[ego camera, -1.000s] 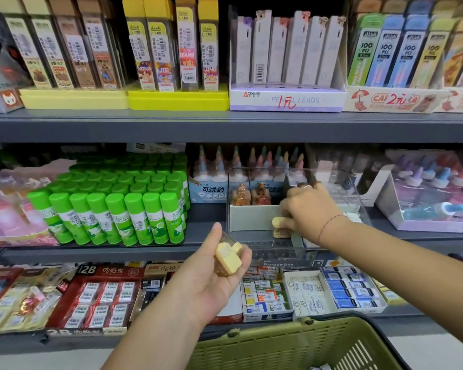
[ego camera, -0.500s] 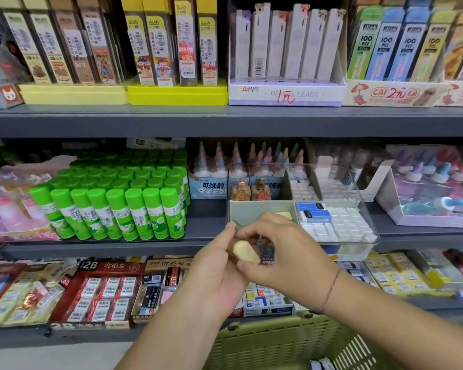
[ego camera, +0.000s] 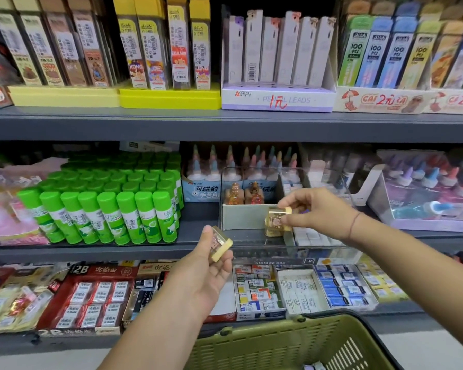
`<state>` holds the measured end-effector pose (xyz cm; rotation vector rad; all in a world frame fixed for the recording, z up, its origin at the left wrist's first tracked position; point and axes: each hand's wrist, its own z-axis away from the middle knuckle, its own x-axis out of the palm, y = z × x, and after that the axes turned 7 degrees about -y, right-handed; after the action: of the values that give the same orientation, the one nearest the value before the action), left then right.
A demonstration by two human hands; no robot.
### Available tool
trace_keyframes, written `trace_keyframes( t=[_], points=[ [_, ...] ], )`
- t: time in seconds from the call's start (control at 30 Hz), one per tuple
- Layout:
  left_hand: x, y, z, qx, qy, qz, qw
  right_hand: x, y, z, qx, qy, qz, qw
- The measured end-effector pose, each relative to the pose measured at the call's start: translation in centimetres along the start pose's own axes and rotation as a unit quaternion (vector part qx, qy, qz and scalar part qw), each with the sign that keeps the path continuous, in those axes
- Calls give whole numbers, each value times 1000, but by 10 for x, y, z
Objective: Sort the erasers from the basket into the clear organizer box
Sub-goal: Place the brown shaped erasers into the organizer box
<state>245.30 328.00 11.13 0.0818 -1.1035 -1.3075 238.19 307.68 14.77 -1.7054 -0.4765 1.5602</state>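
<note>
Placing: right grip (ego camera: 309,209) pinches a yellow eraser (ego camera: 275,218) over the clear organizer box (ego camera: 257,236) on the shelf. Left grip (ego camera: 209,265) holds another yellow eraser (ego camera: 221,247), below the box. Best to lower it flat into the front-left compartment, then release. Basket (ego camera: 278,345) sits below.

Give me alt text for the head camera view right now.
At a stationery shelf, the right hand lowers a yellow eraser into the clear organizer box, while the left hand holds another eraser. A green basket sits below.
</note>
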Motion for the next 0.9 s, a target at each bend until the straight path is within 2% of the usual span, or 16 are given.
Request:
trace_keyframes(
  t=[0.07, 0.17, 0.37, 0.6, 0.9],
  points=[
    [2, 0, 0, 0, -8, 7, 1000, 0, 6, -3, -25, 8, 40, 999],
    [1, 1, -1, 0, -16, 15, 1000, 0, 9, -12, -49, 0, 182, 982],
    [-2, -2, -1, -13, -20, 17, 1000, 14, 14, -34, -83, -58, 405, 908],
    [0, 0, -1, -15, -24, 23, 999, 21, 25, -46, -111, -66, 477, 869],
    [-2, -2, 1, -28, -49, -24, 998, 18, 14, -38, -80, -62, 494, 864]
  ],
)
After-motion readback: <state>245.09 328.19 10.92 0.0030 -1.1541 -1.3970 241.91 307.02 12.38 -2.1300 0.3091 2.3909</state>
